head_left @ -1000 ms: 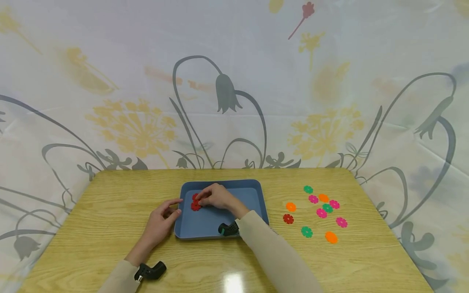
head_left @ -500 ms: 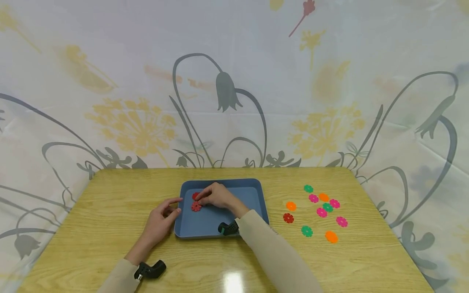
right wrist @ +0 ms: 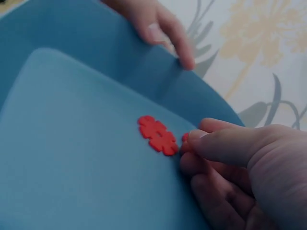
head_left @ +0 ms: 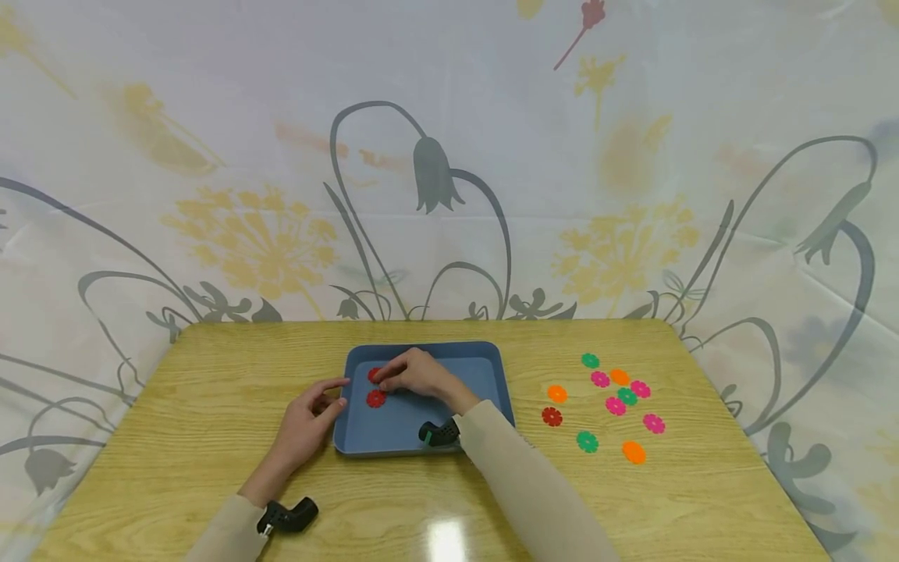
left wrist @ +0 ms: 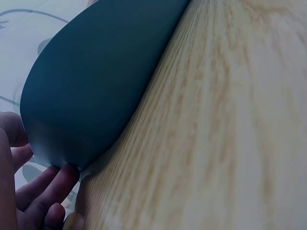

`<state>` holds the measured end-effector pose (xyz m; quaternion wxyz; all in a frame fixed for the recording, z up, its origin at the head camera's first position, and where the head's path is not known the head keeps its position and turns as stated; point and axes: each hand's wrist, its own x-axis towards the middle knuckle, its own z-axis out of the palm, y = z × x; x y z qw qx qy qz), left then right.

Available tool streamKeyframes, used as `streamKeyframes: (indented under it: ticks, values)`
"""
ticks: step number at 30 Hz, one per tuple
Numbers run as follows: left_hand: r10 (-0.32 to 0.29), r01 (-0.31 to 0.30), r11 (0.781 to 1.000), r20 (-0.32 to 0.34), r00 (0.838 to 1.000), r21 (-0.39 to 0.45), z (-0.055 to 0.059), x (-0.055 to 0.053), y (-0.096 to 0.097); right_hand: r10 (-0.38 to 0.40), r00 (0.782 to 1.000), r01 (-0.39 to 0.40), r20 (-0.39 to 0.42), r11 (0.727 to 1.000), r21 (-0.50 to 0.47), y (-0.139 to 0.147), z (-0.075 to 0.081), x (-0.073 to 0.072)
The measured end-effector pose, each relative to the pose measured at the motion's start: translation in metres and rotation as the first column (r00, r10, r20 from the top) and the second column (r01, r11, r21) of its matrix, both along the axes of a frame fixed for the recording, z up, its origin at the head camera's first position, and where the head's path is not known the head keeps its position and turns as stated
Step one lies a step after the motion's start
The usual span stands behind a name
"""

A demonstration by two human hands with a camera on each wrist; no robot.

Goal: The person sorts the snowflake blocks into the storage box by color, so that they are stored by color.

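A blue tray (head_left: 428, 449) lies on the wooden table, with two red flower-shaped discs near its left side. The nearer red disc (head_left: 376, 399) rests flat on the tray floor. My right hand (head_left: 421, 373) reaches in over the tray and pinches the farther red disc (head_left: 374, 375), mostly covered by the fingers in the right wrist view. At the tray's left rim, my left hand (head_left: 307, 421) holds the edge. In the left wrist view its fingers (left wrist: 62, 184) touch the outer wall, while a fingertip (right wrist: 187, 62) laps over the rim in the right wrist view.
Right of the tray, several flat flower-shaped discs lie scattered: green (head_left: 588, 442), pink (head_left: 654, 424), orange (head_left: 557, 393) and one red disc (head_left: 552, 416). A plain orange oval piece (head_left: 634, 453) lies nearest the front. Behind the table hangs a floral-patterned curtain (head_left: 449, 195).
The nearer red disc shows more fully, with a wider gap between it and the farther one. My right fingers have shifted slightly away from it; my left hand stays at the rim.
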<state>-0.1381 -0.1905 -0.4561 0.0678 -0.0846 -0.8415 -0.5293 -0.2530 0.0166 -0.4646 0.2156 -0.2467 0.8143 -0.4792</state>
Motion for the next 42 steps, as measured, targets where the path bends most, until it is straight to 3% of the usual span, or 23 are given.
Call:
streamKeyframes:
  ticks: [10, 18, 28, 32, 42]
  values:
    - [-0.002, 0.002, 1.0, -0.008, 1.0, -0.002, -0.001, -0.002, -0.001, 0.069, 0.997, -0.068, 0.037, 0.998, -0.017, 0.004, 0.011, -0.003]
    - [0.01, -0.01, 1.0, -0.016, 1.0, -0.001, -0.034, -0.016, -0.013, 0.079, 0.997, -0.08, 0.006, 0.997, 0.009, 0.02, 0.018, -0.006]
    - [0.007, -0.007, 1.0, -0.01, 1.0, 0.028, -0.031, -0.013, -0.011, 0.061, 0.998, -0.06, 0.012, 0.998, -0.019, 0.051, 0.029, -0.007]
    - [0.01, -0.01, 1.0, -0.003, 1.0, 0.022, -0.032, -0.013, -0.011, 0.056, 0.998, -0.056, -0.02, 0.998, -0.033, 0.066, 0.033, -0.007]
    - [0.019, -0.019, 1.0, -0.005, 1.0, -0.001, -0.035, -0.015, -0.012, -0.064, 0.989, 0.056, -0.132, 0.996, -0.063, 0.103, 0.042, -0.002]
